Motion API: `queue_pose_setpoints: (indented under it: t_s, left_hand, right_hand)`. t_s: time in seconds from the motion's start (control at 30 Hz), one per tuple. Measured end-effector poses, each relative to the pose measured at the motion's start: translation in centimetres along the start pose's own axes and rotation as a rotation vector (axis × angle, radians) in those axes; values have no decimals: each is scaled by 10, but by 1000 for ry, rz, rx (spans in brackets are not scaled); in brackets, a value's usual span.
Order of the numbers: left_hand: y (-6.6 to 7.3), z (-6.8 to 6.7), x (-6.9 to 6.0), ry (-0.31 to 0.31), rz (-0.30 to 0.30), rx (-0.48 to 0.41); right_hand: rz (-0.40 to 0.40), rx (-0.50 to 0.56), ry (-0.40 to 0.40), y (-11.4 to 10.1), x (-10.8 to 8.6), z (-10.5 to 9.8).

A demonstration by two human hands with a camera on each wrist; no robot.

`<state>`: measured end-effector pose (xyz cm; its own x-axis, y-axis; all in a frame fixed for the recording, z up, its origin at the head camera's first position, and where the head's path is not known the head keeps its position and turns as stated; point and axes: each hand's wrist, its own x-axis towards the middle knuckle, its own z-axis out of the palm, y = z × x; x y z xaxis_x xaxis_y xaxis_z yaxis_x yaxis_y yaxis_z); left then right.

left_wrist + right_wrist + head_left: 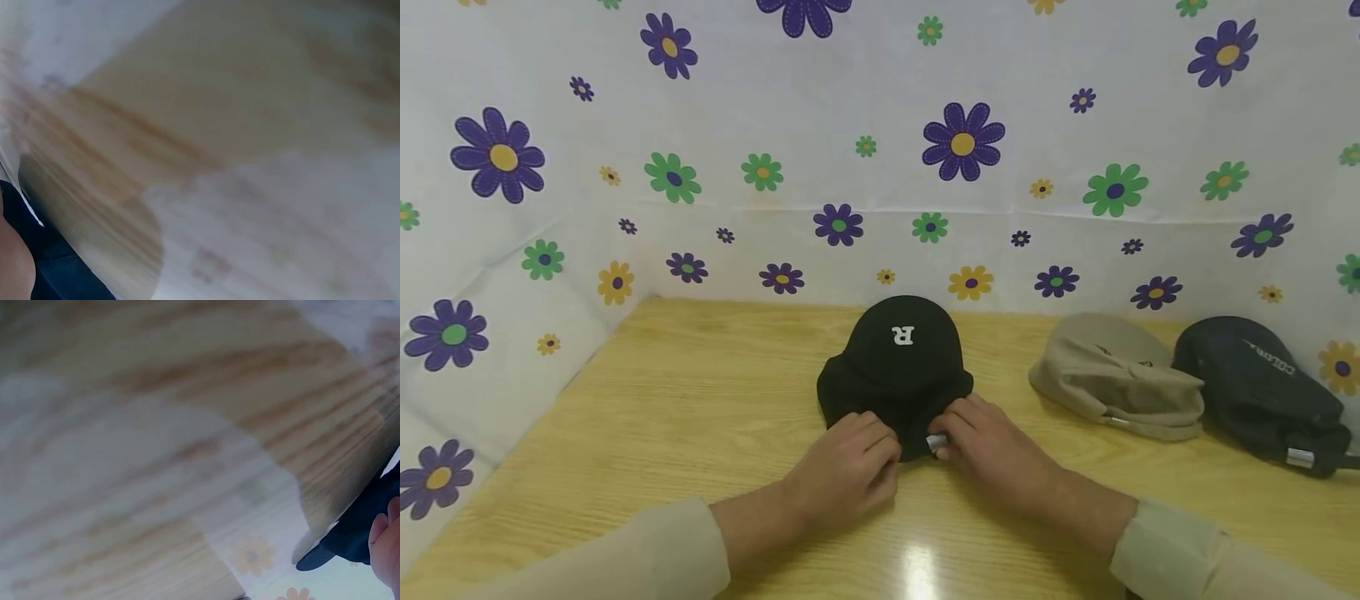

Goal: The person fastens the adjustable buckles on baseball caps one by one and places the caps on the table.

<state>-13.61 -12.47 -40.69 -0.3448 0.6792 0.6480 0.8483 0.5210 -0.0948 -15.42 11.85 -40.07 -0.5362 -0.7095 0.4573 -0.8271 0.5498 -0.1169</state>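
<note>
A black cap [904,342] with a white letter R lies in the middle of the wooden table in the head view. At its near left edge my left hand [853,462] grips the fabric with curled fingers. My right hand [992,450] pinches the near right edge, beside a small silver buckle [936,442]. The left wrist view catches dark cap fabric [59,262] at its lower left corner. In the right wrist view, fingers [384,540] hold the dark cap [350,537] at the right edge. The fingertips of my left hand are partly hidden.
To the right, a beige cap [1112,375] lies against a dark navy cap [1255,392] with lettering and a silver buckle. A white flowered cloth [880,108] hangs behind the wooden table [700,375] and along its left side.
</note>
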Motion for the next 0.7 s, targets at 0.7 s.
queue_pose_setpoints:
  t_s: [0.7]
  left_hand:
    - [-1, 3, 0, 35, -3, -22]
  right_hand:
    - [20, -50, -5, 1, -1, 0]
